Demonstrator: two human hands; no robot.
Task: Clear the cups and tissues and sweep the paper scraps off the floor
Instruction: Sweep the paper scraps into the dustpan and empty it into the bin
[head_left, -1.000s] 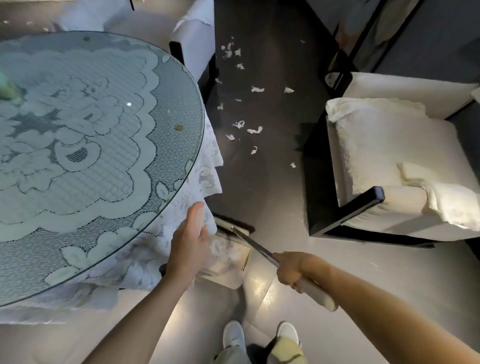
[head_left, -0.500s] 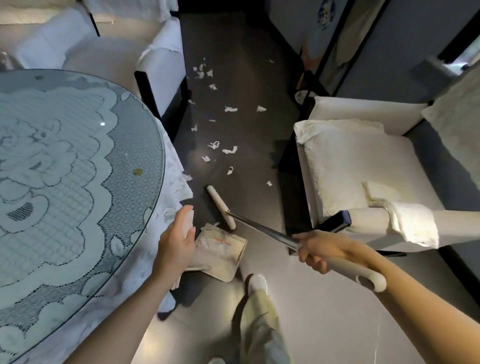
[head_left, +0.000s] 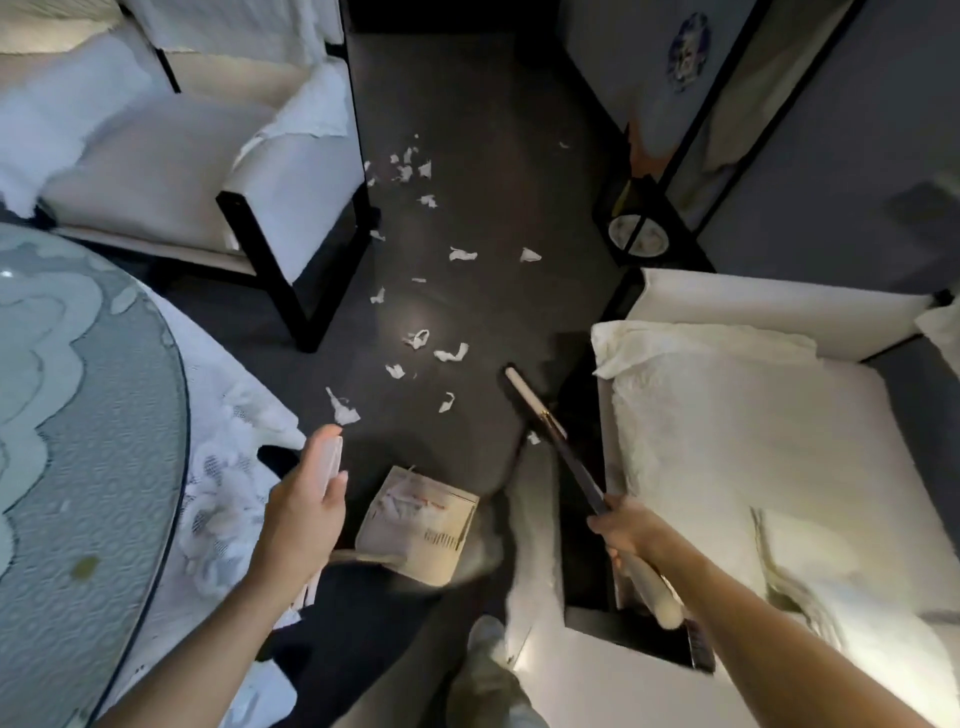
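Observation:
Several white paper scraps (head_left: 451, 354) lie scattered along the dark floor between the two armchairs. My left hand (head_left: 306, 506) grips the pale upright handle of a beige dustpan (head_left: 415, 525), which holds some scraps and sits low over the floor in front of me. My right hand (head_left: 626, 530) is closed on the white grip of a broom (head_left: 550, 426). Its dark shaft slants up-left to the head, which sits on the floor beside the right armchair, just right of the nearest scraps.
A round glass table with a lace cloth (head_left: 78, 415) fills the left. A white armchair (head_left: 218, 161) stands at the upper left and another white armchair (head_left: 753, 441) close on the right. A black stand (head_left: 641, 234) is at the far wall. My feet (head_left: 485, 639) are below.
I have stepped forward along the floor away from the table. The broom head swung from beside the dustpan to the right, near the right armchair. The dustpan moved with my left hand.

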